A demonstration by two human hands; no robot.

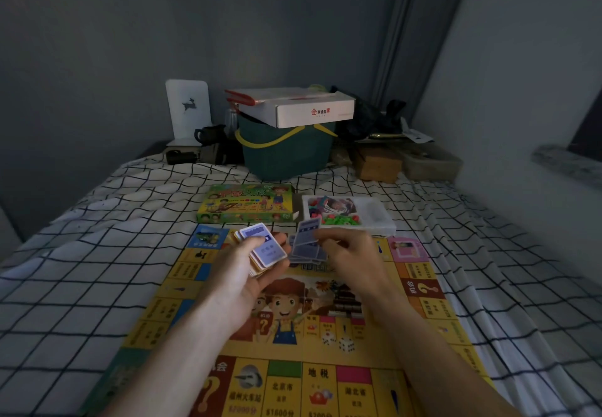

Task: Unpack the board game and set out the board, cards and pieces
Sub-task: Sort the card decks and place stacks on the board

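A yellow game board (293,335) lies unfolded on the checked bedsheet in front of me. My left hand (250,273) grips a thick stack of cards (264,249) above the board's far half. My right hand (345,250) pinches one purple card (308,231), held upright just over a small spread of purple cards (308,253) lying on the board. Behind the board sit the green game box (247,205) and a white tray (374,218) holding coloured plastic pieces (338,219) and a packet.
A dark green basket (286,152) with a white carton (312,110) on top stands at the bed's far end, beside a brown box (379,164), a clear tub (433,162) and small dark items. Walls close both sides.
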